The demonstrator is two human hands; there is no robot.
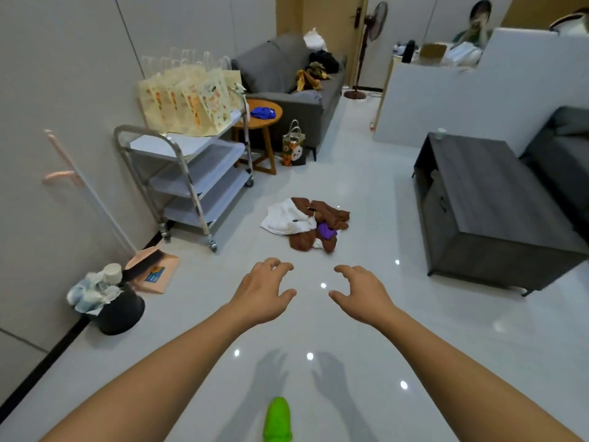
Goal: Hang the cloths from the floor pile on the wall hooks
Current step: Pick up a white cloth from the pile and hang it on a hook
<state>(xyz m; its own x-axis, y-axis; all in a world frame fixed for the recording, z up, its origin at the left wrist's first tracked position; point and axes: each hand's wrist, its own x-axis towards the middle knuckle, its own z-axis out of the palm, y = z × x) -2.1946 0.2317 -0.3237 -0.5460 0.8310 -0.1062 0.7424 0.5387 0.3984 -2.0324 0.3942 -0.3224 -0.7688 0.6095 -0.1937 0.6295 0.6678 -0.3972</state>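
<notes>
Left hand (264, 290) out in front, palm down, fingers loosely curled and apart, holding nothing; right hand (361, 293) same pose beside it, thumb pointing inward, empty too. Both forearms bare, reaching forward over the glossy white floor (366, 339), hand shadows below them. Pile of cloths (307, 223) lies on the floor ahead of the hands, well apart from them: a white cloth (285, 218) on the left side, brown cloth (328, 213) across the back and front, small purple cloth (325, 231) tucked in at the right. Pink wall hooks (59, 175) on the left wall, one higher, one lower, nothing hanging on them. Metal three-tier trolley (191, 177) against that wall past the hooks, with paper gift bags (191, 97) standing on its top shelf. Black bin (119, 309) stuffed with tissue near the wall at lower left, pink dustpan (153, 271) just behind it. Round wooden side table (264, 122) behind the trolley, blue cloth on it. Grey sofa (287, 71) further back with clothes on the seat. Dark grey coffee table (487, 205) to the right of the pile, small white cup at its far corner. Standing fan (371, 33) by the door. Green object (277, 419) at bottom edge, can't tell what. Another person partly visible behind the white partition (478, 87) top right.
</notes>
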